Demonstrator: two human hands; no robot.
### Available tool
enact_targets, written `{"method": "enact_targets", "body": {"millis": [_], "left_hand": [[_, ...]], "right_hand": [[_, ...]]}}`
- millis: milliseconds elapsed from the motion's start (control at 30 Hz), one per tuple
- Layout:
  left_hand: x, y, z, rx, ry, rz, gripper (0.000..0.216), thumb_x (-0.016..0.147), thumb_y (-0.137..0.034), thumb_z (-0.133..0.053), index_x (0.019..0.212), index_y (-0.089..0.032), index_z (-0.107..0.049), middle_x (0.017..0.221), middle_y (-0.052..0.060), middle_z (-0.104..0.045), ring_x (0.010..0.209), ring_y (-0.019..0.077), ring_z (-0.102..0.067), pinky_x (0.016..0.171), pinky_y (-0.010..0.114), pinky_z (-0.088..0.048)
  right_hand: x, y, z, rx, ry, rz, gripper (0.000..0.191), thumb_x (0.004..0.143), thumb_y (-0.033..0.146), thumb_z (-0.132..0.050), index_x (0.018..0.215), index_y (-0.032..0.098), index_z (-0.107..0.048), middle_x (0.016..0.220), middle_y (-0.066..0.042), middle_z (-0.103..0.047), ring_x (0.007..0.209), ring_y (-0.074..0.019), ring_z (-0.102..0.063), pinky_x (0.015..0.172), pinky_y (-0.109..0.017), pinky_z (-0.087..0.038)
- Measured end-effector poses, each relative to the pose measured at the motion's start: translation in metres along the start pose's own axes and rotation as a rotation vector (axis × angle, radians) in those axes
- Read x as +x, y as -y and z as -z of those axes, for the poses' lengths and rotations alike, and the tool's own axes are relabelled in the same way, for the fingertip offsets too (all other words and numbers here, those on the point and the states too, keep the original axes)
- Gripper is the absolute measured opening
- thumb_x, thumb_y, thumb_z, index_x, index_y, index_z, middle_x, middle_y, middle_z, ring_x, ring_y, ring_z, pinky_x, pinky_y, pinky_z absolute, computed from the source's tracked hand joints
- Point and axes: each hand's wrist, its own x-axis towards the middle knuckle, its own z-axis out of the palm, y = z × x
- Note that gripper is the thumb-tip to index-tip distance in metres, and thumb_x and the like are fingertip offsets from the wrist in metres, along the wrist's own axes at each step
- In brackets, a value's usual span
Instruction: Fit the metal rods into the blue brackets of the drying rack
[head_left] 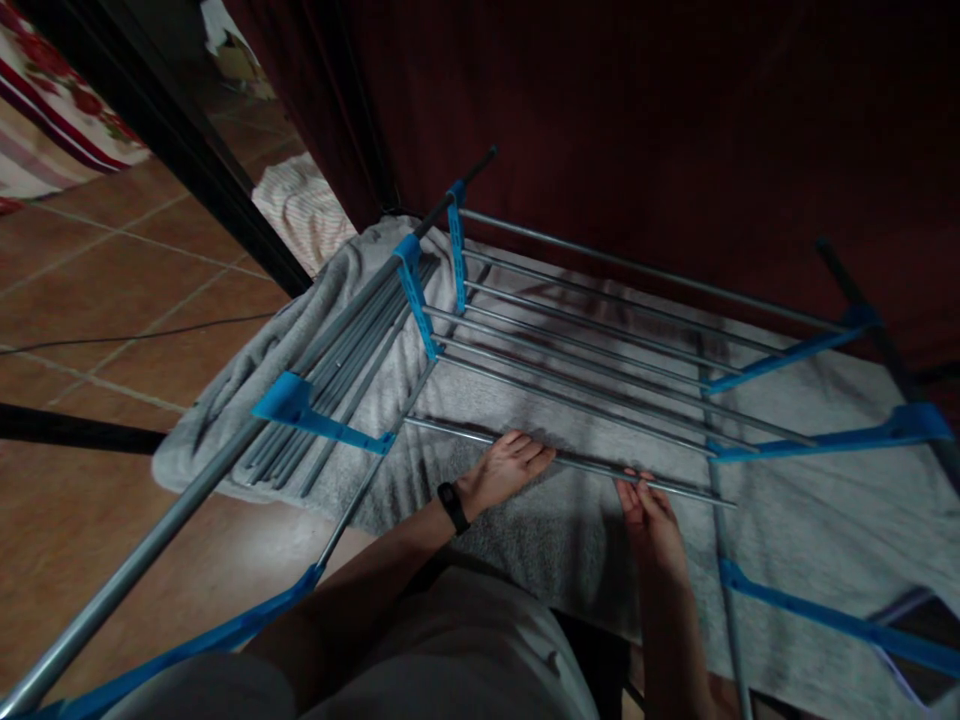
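Observation:
A thin grey metal rod (592,464) lies crosswise low in the frame of a metal rack. My left hand (510,468), with a black band at the wrist, is closed over the rod left of its middle. Farther right, my right hand (651,505) pinches the same rod from the near side. The rod's left end is near a blue plastic bracket (322,425), and its right end reaches the right-hand upright bar (731,620). Beyond my hands, several parallel rods (577,345) span between blue brackets on both sides.
Several loose rods (337,365) lie bundled on a grey blanket (225,420) at the left. A phone (919,655) rests under a blue bracket at the lower right. A dark red curtain (637,130) hangs behind. A black cable (150,333) crosses the tiled floor (135,270).

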Motion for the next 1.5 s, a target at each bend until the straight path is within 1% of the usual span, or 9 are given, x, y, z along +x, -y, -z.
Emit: {"method": "enact_targets", "body": {"millis": [300,533,667,800,933,1067,1200,1333,1500], "left_hand": [[-0.005,0.016,-0.004,0.277,0.064,-0.07,0.045,0.104,-0.013,-0.049,0.134,-0.027,-0.079,0.111,0.013,-0.079,0.111,0.0295,-0.071,0.11,0.045,-0.052],[-0.006,0.021,-0.004,0.29,0.061,-0.047,0.046,0.103,-0.011,-0.053,0.136,-0.031,-0.077,0.105,0.007,-0.076,0.107,0.0263,-0.072,0.112,0.04,-0.051],[-0.006,0.021,-0.001,0.269,0.046,-0.051,0.049,0.103,-0.008,-0.048,0.133,-0.033,-0.077,0.101,0.005,-0.073,0.106,0.026,-0.072,0.112,0.04,-0.051],[-0.005,0.019,0.005,0.219,0.022,-0.073,0.046,0.103,-0.008,-0.047,0.128,-0.032,-0.078,0.098,0.004,-0.072,0.101,0.0266,-0.073,0.11,0.041,-0.051],[-0.003,0.021,0.01,0.217,0.011,-0.097,0.038,0.102,-0.01,-0.052,0.119,-0.031,-0.078,0.104,0.007,-0.076,0.099,0.027,-0.073,0.107,0.042,-0.052],[-0.003,0.032,0.016,0.225,-0.061,-0.167,0.033,0.101,-0.013,-0.056,0.112,-0.034,-0.079,0.106,0.006,-0.078,0.095,0.0261,-0.072,0.104,0.041,-0.053],[-0.004,0.049,0.023,0.23,-0.119,-0.218,0.039,0.1,-0.014,-0.053,0.118,-0.037,-0.079,0.104,0.006,-0.078,0.096,0.0282,-0.072,0.106,0.046,-0.054],[-0.009,0.057,0.031,0.466,-0.145,-0.313,0.045,0.102,-0.014,-0.047,0.128,-0.034,-0.078,0.104,0.008,-0.079,0.097,0.0302,-0.073,0.1,0.048,-0.058],[-0.016,0.049,0.043,0.831,-0.063,-0.358,0.036,0.113,-0.019,-0.046,0.138,-0.02,-0.073,0.109,0.01,-0.082,0.103,0.0304,-0.076,0.097,0.046,-0.057]], "right_hand": [[-0.003,0.005,-0.011,0.061,0.046,-0.015,0.036,0.077,0.041,-0.102,0.098,0.024,-0.078,0.108,-0.002,-0.084,0.12,-0.021,-0.081,0.127,-0.05,-0.057],[-0.005,0.006,-0.015,0.059,0.007,0.02,0.041,0.075,0.046,-0.103,0.094,0.024,-0.075,0.11,-0.002,-0.081,0.119,-0.0213,-0.079,0.128,-0.052,-0.057],[-0.003,0.004,-0.014,0.042,-0.002,0.04,0.046,0.076,0.053,-0.102,0.091,0.024,-0.07,0.106,0.0,-0.079,0.116,-0.0198,-0.078,0.126,-0.049,-0.059],[-0.002,0.002,-0.016,0.092,-0.042,0.025,0.047,0.073,0.048,-0.105,0.093,0.024,-0.07,0.104,0.001,-0.079,0.116,-0.0193,-0.079,0.125,-0.047,-0.06],[-0.001,-0.001,-0.019,0.13,-0.044,0.014,0.043,0.072,0.044,-0.104,0.093,0.025,-0.072,0.106,-0.001,-0.082,0.121,-0.0212,-0.079,0.121,-0.046,-0.061],[0.001,-0.003,-0.019,0.129,-0.002,0.034,0.039,0.075,0.045,-0.103,0.09,0.026,-0.071,0.106,-0.001,-0.083,0.124,-0.0212,-0.079,0.119,-0.044,-0.061],[0.002,-0.002,-0.021,0.179,0.02,0.028,0.037,0.076,0.045,-0.102,0.093,0.026,-0.074,0.106,-0.001,-0.085,0.114,-0.0191,-0.082,0.114,-0.04,-0.063],[0.002,0.001,-0.025,0.225,0.034,0.019,0.035,0.08,0.045,-0.098,0.101,0.027,-0.078,0.106,-0.002,-0.086,0.109,-0.0195,-0.082,0.109,-0.039,-0.065],[0.002,0.003,-0.029,0.237,0.036,0.034,0.031,0.084,0.044,-0.095,0.105,0.029,-0.078,0.106,-0.003,-0.086,0.114,-0.0225,-0.082,0.114,-0.043,-0.062]]}}
